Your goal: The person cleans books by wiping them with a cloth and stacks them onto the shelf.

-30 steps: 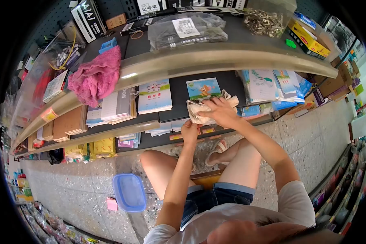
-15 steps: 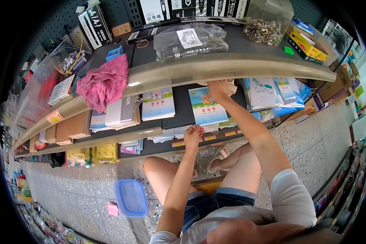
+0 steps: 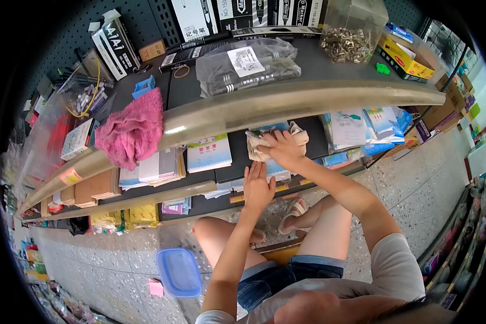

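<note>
In the head view, my right hand (image 3: 282, 150) holds a crumpled beige cloth (image 3: 298, 136) down on an exercise book (image 3: 278, 127) lying on the lower shelf. Cloth and hand hide most of the book's cover. My left hand (image 3: 258, 189) lies with its fingers stretched out at the book's near edge, and it holds nothing. To the left of my hands, another exercise book (image 3: 209, 154) tops a stack on the same shelf.
A pink towel (image 3: 130, 129) hangs over the upper shelf's edge strip (image 3: 302, 105), which runs above my hands. More booklets (image 3: 346, 128) lie to the right. On the floor are a blue plastic tub (image 3: 179, 272) and pink paper (image 3: 155, 287).
My right hand has brought the cloth from the book's far right corner onto its cover, toward me. My left hand has gone from pinched at the near edge to stretched out flat.
</note>
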